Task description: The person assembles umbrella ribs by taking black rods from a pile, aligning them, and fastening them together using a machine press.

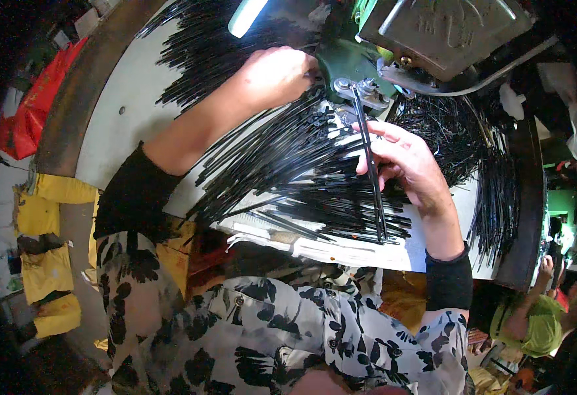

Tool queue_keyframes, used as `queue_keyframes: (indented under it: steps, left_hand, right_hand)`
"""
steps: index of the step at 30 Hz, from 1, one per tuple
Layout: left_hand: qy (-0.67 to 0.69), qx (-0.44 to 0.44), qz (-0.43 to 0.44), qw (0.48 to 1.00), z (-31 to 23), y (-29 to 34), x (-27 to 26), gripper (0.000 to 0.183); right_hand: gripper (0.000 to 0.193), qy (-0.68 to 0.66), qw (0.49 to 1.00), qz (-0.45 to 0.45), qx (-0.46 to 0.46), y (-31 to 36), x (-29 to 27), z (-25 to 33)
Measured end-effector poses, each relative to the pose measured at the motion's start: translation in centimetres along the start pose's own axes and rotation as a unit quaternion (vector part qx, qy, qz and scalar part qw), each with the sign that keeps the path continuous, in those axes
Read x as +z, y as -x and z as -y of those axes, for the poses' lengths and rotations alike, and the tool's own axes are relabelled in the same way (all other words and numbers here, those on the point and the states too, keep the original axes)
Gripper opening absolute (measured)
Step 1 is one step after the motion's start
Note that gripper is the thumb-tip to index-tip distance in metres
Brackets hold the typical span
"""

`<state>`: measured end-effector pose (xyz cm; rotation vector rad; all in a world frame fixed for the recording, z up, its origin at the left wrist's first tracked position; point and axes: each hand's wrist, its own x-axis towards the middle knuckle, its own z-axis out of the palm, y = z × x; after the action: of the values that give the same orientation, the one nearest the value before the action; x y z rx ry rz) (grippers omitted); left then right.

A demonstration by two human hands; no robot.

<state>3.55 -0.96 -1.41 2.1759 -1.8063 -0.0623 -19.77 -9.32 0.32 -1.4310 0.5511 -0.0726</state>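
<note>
Long black rods (375, 194) slant from metal fitting (373, 99) down across rod pile (262, 158). Right hand (407, 158) half-curled at them, grip unclear. Left hand (278, 74) well apart, curled beside green machine base (338, 59), fingertips hidden, can't tell hold. White tabletop (117, 131) underneath.

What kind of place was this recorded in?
Most likely a small workshop or factory floor: large heaps of thin black rods cover the worktable, a metal-cased machine stands at it, and another person is visible in the background.
</note>
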Motion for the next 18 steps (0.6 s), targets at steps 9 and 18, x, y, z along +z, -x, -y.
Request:
queue_keyframes:
  steps: [9, 18]
  left_hand:
    - [0.080, 0.009, 0.000, 0.997, 1.0, -1.0, 0.0, 0.033]
    - [0.196, 0.017, 0.094, 0.976, 0.9, -1.2, -2.5, 0.034]
  right_hand:
    - [0.038, -0.009, 1.000, 0.003, 0.007, 0.0, 0.5, 0.5]
    - [0.034, -0.033, 0.999, 0.005, 0.006, 0.0, -0.2, 0.2]
